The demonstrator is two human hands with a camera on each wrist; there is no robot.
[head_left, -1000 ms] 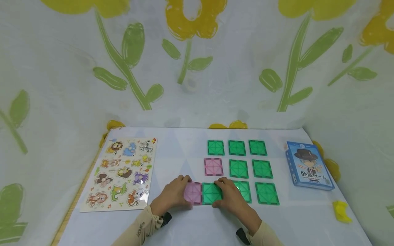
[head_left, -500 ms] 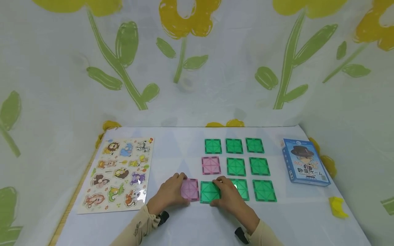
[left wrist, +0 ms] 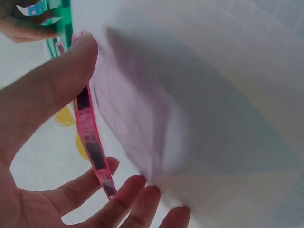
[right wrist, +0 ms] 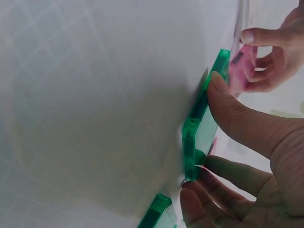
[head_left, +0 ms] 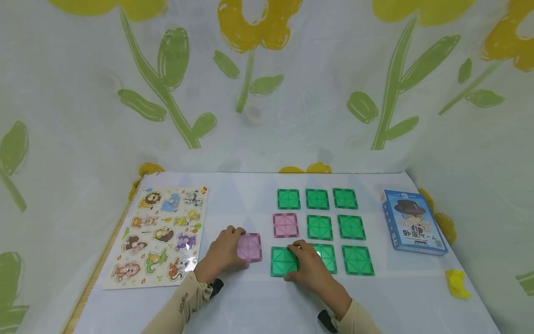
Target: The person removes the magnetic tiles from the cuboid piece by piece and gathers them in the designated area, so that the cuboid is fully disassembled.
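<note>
My left hand (head_left: 224, 253) pinches a pink translucent magnetic tile (head_left: 250, 247) between thumb and fingers. In the left wrist view this pink tile (left wrist: 90, 128) is raised off the table, its shadow falling beside it. My right hand (head_left: 312, 268) grips a green magnetic tile (head_left: 283, 261) by its right side, thumb at the near edge and fingers at the far edge. The right wrist view shows that green tile (right wrist: 204, 114) from its edge. A gap separates the two held tiles. Partly behind the right hand lies another green tile (head_left: 327, 256).
Beyond the hands, green tiles (head_left: 319, 228) and one pink tile (head_left: 285, 225) lie in spaced rows. An animal puzzle board (head_left: 158, 236) is on the left. A blue card-game box (head_left: 414, 222) and a yellow piece (head_left: 458, 284) are on the right.
The pink tile, first side by side against the green one, has come away to the left and slightly up with my left hand. My right hand has stayed with the green tile.
</note>
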